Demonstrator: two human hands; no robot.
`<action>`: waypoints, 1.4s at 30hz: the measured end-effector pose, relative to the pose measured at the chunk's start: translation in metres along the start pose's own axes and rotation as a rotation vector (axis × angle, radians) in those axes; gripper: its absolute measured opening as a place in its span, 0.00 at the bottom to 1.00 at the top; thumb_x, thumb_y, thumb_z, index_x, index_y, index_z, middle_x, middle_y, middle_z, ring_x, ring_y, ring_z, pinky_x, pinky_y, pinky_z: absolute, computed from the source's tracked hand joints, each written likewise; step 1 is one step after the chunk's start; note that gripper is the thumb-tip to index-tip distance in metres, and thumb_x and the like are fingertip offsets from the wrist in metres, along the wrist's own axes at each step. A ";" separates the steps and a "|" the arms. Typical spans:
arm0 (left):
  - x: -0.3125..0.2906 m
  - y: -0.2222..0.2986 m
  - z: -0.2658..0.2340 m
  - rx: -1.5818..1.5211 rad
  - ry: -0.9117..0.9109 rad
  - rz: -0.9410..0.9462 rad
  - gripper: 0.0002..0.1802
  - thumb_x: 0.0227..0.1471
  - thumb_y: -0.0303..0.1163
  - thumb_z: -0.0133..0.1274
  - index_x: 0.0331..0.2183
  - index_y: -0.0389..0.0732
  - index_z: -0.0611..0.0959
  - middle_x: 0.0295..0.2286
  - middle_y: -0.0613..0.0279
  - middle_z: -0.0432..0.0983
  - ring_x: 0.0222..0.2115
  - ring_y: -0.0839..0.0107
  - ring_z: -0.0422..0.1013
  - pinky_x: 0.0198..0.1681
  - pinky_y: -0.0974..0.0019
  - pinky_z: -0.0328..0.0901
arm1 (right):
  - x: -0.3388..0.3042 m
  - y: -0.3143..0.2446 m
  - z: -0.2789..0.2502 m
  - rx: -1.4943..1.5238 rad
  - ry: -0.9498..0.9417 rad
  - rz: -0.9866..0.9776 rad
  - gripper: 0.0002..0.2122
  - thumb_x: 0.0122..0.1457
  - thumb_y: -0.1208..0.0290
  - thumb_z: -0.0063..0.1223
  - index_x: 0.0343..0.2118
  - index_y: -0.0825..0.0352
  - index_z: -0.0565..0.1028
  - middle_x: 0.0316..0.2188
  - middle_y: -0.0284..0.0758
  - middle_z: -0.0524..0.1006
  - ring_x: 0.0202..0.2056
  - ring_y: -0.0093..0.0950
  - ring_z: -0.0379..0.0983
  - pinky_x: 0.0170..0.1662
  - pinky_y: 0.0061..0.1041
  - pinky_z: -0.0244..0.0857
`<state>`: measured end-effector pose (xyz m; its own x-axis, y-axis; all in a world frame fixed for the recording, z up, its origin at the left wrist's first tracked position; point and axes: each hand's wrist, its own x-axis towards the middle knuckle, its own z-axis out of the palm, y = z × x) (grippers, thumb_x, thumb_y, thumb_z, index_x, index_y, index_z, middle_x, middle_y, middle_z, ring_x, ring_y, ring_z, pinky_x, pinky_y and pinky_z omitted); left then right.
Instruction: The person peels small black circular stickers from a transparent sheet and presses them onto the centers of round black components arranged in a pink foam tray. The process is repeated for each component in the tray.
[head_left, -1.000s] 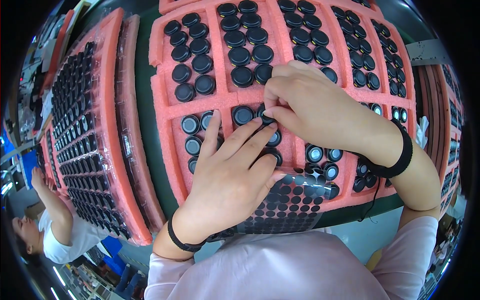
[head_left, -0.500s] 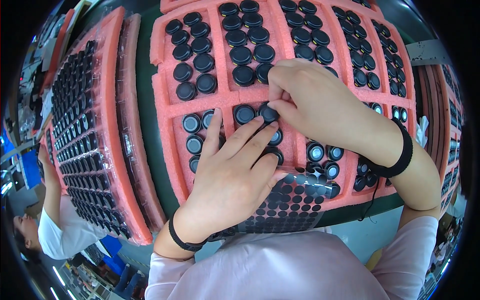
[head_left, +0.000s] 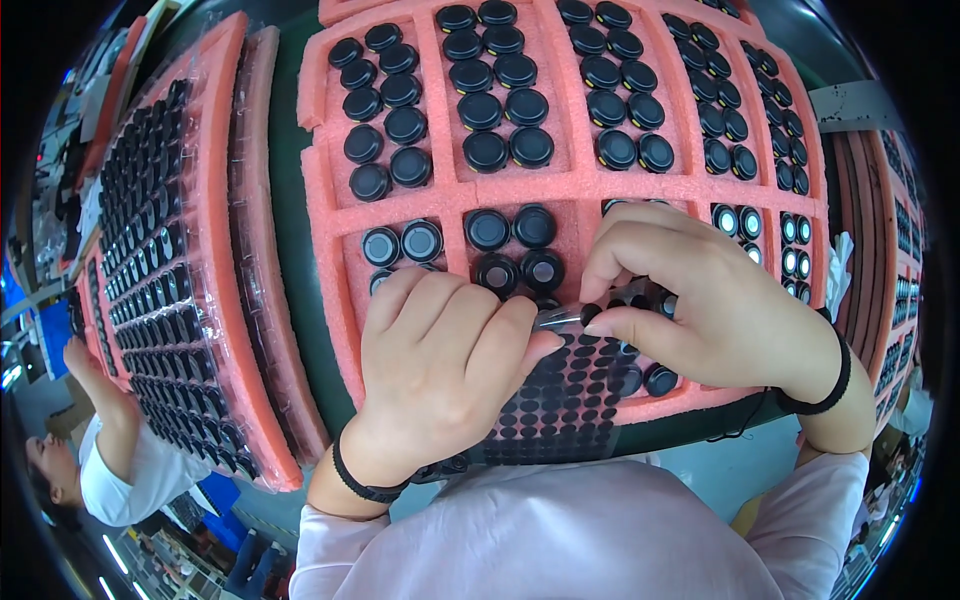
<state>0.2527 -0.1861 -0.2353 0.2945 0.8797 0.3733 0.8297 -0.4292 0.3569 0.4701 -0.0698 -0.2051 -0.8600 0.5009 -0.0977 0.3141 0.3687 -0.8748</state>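
My left hand point(head_left: 435, 365) grips the upper edge of a clear sheet point(head_left: 560, 405) covered with rows of black round stickers. Its thumb presses near the sheet's top corner, which is bent up. At that corner, my right hand point(head_left: 700, 295) pinches one black round sticker point(head_left: 591, 315) between thumb and forefinger. Beneath both hands is a pink foam tray point(head_left: 335, 275) holding black round parts. Just beyond the fingers, two parts in one compartment have plain dark tops point(head_left: 535, 226), while a part nearer me shows a pale centre point(head_left: 542, 270). My hands hide several others.
The tray's far compartments hold black-topped parts point(head_left: 485, 110). At the left stands a stack of similar pink trays point(head_left: 235, 290) with clear plastic layers. More brown and pink trays point(head_left: 870, 220) lie at the right. A co-worker point(head_left: 115, 450) in white is at the far left.
My right hand has moved from a part at the tray's middle back toward me, to the sheet's corner. My left fingers have drawn back from the parts and curled; the sheet has shifted slightly.
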 end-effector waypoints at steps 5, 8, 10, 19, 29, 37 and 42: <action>0.000 0.001 0.002 0.037 0.049 0.044 0.16 0.44 0.37 0.66 0.34 0.40 0.83 0.24 0.65 0.70 0.26 0.63 0.68 0.35 0.58 0.63 | 0.001 0.001 0.005 -0.113 0.056 -0.102 0.10 0.49 0.80 0.67 0.32 0.68 0.75 0.31 0.35 0.74 0.35 0.36 0.72 0.39 0.33 0.67; -0.001 0.001 0.003 0.037 0.060 0.056 0.16 0.44 0.37 0.66 0.34 0.39 0.83 0.23 0.66 0.69 0.25 0.64 0.68 0.33 0.59 0.63 | 0.000 -0.001 0.007 -0.193 0.078 -0.132 0.11 0.49 0.79 0.67 0.32 0.67 0.74 0.31 0.36 0.74 0.35 0.38 0.72 0.39 0.34 0.67; -0.002 0.001 0.002 0.036 0.047 0.061 0.16 0.44 0.36 0.67 0.34 0.39 0.83 0.23 0.66 0.69 0.24 0.65 0.67 0.31 0.60 0.62 | 0.000 -0.002 0.009 -0.233 0.090 -0.148 0.11 0.48 0.79 0.67 0.31 0.66 0.74 0.31 0.37 0.74 0.35 0.39 0.72 0.39 0.35 0.67; -0.002 0.001 0.000 0.015 0.023 0.054 0.15 0.43 0.35 0.67 0.32 0.37 0.83 0.21 0.65 0.69 0.22 0.65 0.67 0.28 0.61 0.61 | -0.001 0.000 0.014 -0.336 0.118 -0.212 0.12 0.48 0.79 0.66 0.32 0.65 0.72 0.32 0.37 0.75 0.35 0.40 0.73 0.39 0.36 0.67; -0.007 0.008 -0.009 -0.044 -0.033 -0.041 0.13 0.44 0.33 0.67 0.32 0.38 0.83 0.22 0.63 0.71 0.23 0.62 0.68 0.30 0.58 0.62 | 0.001 -0.005 0.009 -0.366 0.012 -0.259 0.11 0.49 0.78 0.66 0.32 0.64 0.73 0.34 0.35 0.73 0.37 0.38 0.72 0.41 0.37 0.66; -0.026 0.003 -0.016 -0.178 -0.187 -0.103 0.09 0.48 0.35 0.64 0.30 0.41 0.83 0.32 0.59 0.78 0.33 0.56 0.73 0.41 0.51 0.65 | 0.027 0.003 0.007 -0.153 -0.012 -0.161 0.08 0.53 0.78 0.63 0.33 0.66 0.73 0.34 0.36 0.72 0.39 0.38 0.71 0.45 0.37 0.66; -0.027 0.003 -0.014 -0.151 -0.215 -0.085 0.10 0.48 0.38 0.63 0.28 0.43 0.82 0.43 0.58 0.80 0.46 0.53 0.74 0.57 0.42 0.61 | 0.047 0.020 0.027 -0.190 0.016 -0.125 0.07 0.55 0.77 0.61 0.33 0.67 0.73 0.33 0.38 0.71 0.40 0.40 0.71 0.47 0.37 0.66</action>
<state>0.2400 -0.2141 -0.2322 0.3343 0.9301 0.1523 0.7803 -0.3637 0.5088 0.4255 -0.0596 -0.2402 -0.8910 0.4538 0.0148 0.2768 0.5688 -0.7745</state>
